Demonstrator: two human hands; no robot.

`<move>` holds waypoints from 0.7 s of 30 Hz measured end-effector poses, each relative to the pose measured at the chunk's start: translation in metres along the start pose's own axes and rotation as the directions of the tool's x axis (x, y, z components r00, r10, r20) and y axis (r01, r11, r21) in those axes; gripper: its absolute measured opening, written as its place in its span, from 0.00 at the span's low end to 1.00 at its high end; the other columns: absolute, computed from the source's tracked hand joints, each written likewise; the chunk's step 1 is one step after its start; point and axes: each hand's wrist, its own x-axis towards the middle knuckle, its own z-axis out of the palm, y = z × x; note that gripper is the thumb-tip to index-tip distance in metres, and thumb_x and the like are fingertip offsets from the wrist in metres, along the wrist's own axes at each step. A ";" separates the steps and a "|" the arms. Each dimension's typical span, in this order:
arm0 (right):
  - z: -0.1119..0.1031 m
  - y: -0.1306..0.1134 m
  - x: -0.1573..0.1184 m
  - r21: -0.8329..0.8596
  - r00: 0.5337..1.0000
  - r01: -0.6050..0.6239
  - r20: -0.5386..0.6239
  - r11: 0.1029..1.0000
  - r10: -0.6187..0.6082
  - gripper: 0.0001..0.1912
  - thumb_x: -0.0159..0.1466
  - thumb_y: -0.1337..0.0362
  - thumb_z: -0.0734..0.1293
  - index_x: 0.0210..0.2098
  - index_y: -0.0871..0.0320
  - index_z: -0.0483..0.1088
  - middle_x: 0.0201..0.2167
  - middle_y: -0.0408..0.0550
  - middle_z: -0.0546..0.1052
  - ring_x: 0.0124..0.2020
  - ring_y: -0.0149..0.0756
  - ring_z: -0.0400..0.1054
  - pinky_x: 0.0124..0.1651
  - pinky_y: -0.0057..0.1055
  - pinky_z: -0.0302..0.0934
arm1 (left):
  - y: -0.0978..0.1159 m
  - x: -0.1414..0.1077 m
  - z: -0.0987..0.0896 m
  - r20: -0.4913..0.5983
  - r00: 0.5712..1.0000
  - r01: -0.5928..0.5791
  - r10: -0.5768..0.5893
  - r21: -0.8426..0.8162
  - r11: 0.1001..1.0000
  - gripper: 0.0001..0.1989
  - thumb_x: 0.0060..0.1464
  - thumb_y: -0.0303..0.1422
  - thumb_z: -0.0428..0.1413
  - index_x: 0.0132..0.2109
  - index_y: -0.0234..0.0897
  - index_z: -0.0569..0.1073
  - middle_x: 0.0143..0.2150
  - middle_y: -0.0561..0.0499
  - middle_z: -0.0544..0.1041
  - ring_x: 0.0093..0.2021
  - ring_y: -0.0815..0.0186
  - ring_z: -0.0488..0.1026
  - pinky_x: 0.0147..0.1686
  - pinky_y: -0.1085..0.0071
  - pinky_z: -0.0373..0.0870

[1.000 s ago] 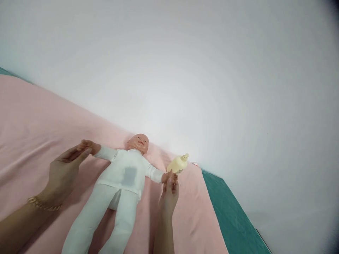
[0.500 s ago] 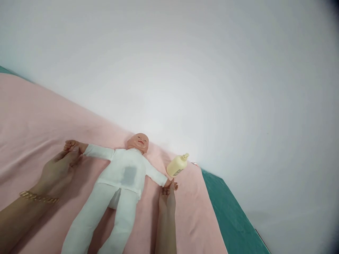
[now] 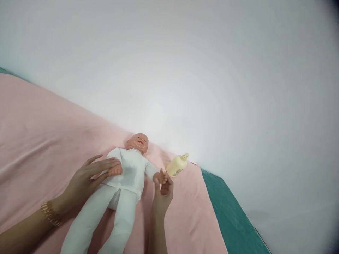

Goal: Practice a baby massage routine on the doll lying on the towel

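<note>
A baby doll [image 3: 136, 165] in a white top and white trousers lies on its back, its head toward the wall. My left hand [image 3: 88, 176], with a gold bracelet on the wrist, has the doll's arm on the left between thumb and fingers, its small hand over the side of the belly. On the right, my right hand [image 3: 162, 195] is closed round the doll's other hand [image 3: 160, 175], raised a little beside the body. A pale yellow pump bottle [image 3: 177, 165] is just beyond my right hand.
Pink cloth [image 3: 190, 211] lies under the doll, with creases at the left. A green surface [image 3: 230, 211] shows past its right edge. Behind rises a white wall [image 3: 169, 70], close to the doll's head and the bottle.
The doll's left-side arm, stretched outward before, is now folded in to the belly with my left hand. My right hand has brought the other arm slightly inward. The bottle stays put.
</note>
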 end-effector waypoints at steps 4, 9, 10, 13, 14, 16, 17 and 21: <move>0.014 -0.008 -0.013 0.003 0.976 0.146 0.164 0.989 -0.145 0.14 0.63 0.61 0.71 0.48 0.54 0.77 0.46 0.53 0.81 0.50 0.45 0.76 0.53 0.45 0.71 | -0.013 -0.001 0.008 0.114 0.967 -0.240 0.230 0.089 0.967 0.14 0.65 0.35 0.53 0.53 0.47 0.79 0.51 0.54 0.82 0.53 0.61 0.79 0.62 0.59 0.67; 0.020 -0.012 -0.011 -0.087 0.801 0.550 0.335 0.831 -0.496 0.18 0.65 0.71 0.68 0.52 0.50 0.74 0.46 0.49 0.81 0.51 0.39 0.75 0.57 0.44 0.69 | -0.025 0.000 0.017 0.142 0.896 -0.440 0.421 0.140 0.887 0.15 0.66 0.33 0.52 0.54 0.49 0.78 0.52 0.56 0.82 0.52 0.66 0.79 0.62 0.65 0.65; 0.021 -0.013 -0.010 -0.105 0.782 0.580 0.349 0.808 -0.516 0.18 0.65 0.72 0.68 0.53 0.50 0.74 0.46 0.48 0.81 0.50 0.39 0.75 0.57 0.44 0.68 | -0.028 -0.001 0.020 0.150 0.887 -0.457 0.437 0.135 0.879 0.15 0.66 0.32 0.52 0.54 0.50 0.78 0.52 0.57 0.82 0.52 0.67 0.79 0.63 0.66 0.64; 0.023 -0.016 -0.009 -0.135 0.752 0.620 0.382 0.773 -0.537 0.18 0.65 0.72 0.67 0.52 0.49 0.74 0.44 0.47 0.81 0.47 0.37 0.75 0.58 0.44 0.67 | -0.036 -0.004 0.026 0.178 0.887 -0.449 0.426 0.120 0.885 0.16 0.66 0.31 0.51 0.54 0.53 0.78 0.54 0.58 0.81 0.54 0.69 0.77 0.65 0.67 0.61; 0.024 -0.017 -0.010 -0.141 0.748 0.623 0.392 0.769 -0.535 0.18 0.66 0.72 0.67 0.52 0.49 0.74 0.44 0.46 0.81 0.47 0.37 0.75 0.58 0.44 0.67 | -0.038 -0.005 0.028 0.184 0.888 -0.445 0.421 0.117 0.888 0.17 0.66 0.31 0.50 0.55 0.53 0.77 0.54 0.58 0.81 0.55 0.69 0.77 0.65 0.67 0.60; 0.025 -0.018 -0.011 -0.146 0.743 0.628 0.405 0.765 -0.532 0.17 0.67 0.71 0.67 0.52 0.48 0.74 0.44 0.46 0.81 0.47 0.37 0.75 0.58 0.44 0.66 | -0.040 -0.006 0.030 0.196 0.886 -0.446 0.420 0.112 0.888 0.18 0.66 0.30 0.50 0.56 0.53 0.77 0.55 0.58 0.80 0.56 0.69 0.76 0.66 0.66 0.60; 0.026 -0.018 -0.011 -0.146 0.740 0.629 0.412 0.763 -0.531 0.17 0.67 0.71 0.67 0.53 0.48 0.74 0.44 0.46 0.81 0.47 0.37 0.75 0.58 0.44 0.66 | -0.041 -0.007 0.031 0.203 0.885 -0.447 0.420 0.110 0.888 0.18 0.67 0.30 0.49 0.56 0.53 0.76 0.55 0.57 0.80 0.56 0.69 0.76 0.66 0.66 0.60; 0.027 -0.017 -0.012 -0.144 0.726 0.640 0.433 0.754 -0.534 0.18 0.67 0.72 0.67 0.53 0.48 0.74 0.44 0.45 0.81 0.48 0.37 0.75 0.59 0.44 0.65 | -0.039 -0.008 0.033 0.191 0.878 -0.463 0.438 0.114 0.879 0.18 0.67 0.30 0.49 0.58 0.51 0.75 0.55 0.56 0.81 0.57 0.68 0.76 0.66 0.66 0.60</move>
